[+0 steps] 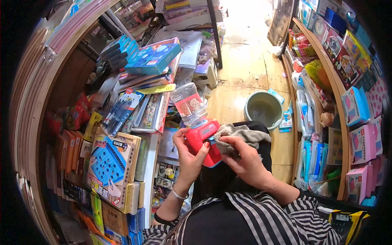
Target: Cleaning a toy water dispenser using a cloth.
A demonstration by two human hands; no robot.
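A red toy water dispenser (209, 130) with a clear plastic bottle (189, 102) on top is tilted above my lap. The bottle bears a pink panel with cartoon bears. My left hand (190, 148) grips the red body from its left side, the thumb lying across the front. In my right hand (245, 156) is a bunched grey-beige cloth (242, 136), pressed against the dispenser's front right edge. Part of the cloth drapes over my knee. The cloth and my fingers hide some of the dispenser's front.
A grey-green bucket (264, 110) holding murky water stands on the tiled floor (242, 67) beyond my knee. Left, a crowded shelf bears a blue box (154, 58), packaged pens (121, 111) and a boxed board game (110, 167). Right, wooden shelving (344, 134) carries boxed goods (355, 105).
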